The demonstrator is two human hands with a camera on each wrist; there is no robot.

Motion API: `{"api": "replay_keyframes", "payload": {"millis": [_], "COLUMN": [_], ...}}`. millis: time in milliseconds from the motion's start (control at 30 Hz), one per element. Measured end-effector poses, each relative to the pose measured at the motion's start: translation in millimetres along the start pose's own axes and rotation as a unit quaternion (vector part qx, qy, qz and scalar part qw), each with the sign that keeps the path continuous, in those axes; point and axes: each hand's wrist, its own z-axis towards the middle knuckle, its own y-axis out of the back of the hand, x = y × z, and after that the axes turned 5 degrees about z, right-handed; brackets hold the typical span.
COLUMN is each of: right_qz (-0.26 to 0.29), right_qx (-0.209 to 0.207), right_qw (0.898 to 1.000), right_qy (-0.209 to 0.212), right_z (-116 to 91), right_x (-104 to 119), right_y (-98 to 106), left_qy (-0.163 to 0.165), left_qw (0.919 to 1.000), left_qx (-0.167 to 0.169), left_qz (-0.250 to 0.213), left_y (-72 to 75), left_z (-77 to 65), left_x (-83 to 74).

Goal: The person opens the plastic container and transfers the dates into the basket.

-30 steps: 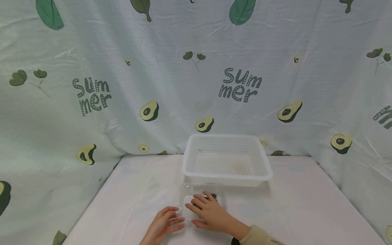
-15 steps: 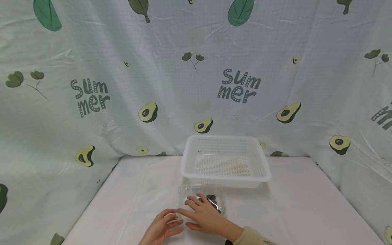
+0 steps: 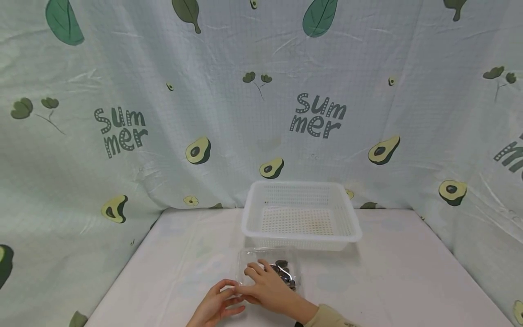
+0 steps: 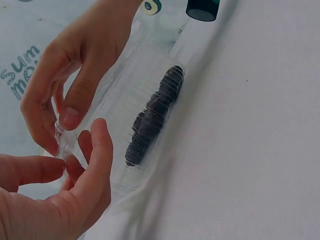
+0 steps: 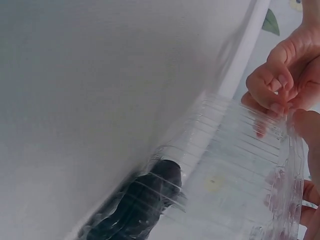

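Observation:
A clear plastic clamshell box (image 3: 254, 255) lies in front of the white basket, with dark, shiny pieces (image 3: 283, 272) inside, gathered along one side. Ribbed clear plastic covers the dark pieces (image 4: 155, 117) in the left wrist view; their exact kind is unclear. My left hand (image 3: 217, 303) pinches the box's near-left edge between thumb and fingers. Beside it, my right hand (image 3: 271, 290) reaches across the box and grips the same rim, thumb on one side and fingers on the other in the right wrist view. That hand hides part of the box in the head view.
Behind the box stands a white perforated plastic basket (image 3: 302, 238). A pale cloth covers the table (image 3: 392, 272), and a printed curtain (image 3: 229, 113) hangs behind and at the sides. A dark cylindrical object (image 4: 202, 10) shows at the top of the left wrist view.
My right hand has moved left and slightly down across the box to its edge, close against my left hand. More dark pieces show now. My left hand has stayed nearly in place.

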Motion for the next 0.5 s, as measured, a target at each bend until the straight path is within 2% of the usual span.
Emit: {"api": "replay_keyframes", "payload": {"millis": [300, 500], "right_qz": [-0.017, -0.027], "right_qx": [0.004, 0.035], "right_qw": [1.0, 0.999], "right_qy": [0.021, 0.015], "right_z": [3.1, 2.6], "right_x": [2.5, 5.6], "right_y": [-1.1, 3.2], "left_qy": [-0.01, -0.008], "left_qw": [0.9995, 0.9986], "left_qx": [0.03, 0.053], "left_qz": [0.006, 0.001], "left_y": [5.6, 10.4], "left_z": [0.1, 1.1], "left_x": [3.2, 3.5]}}
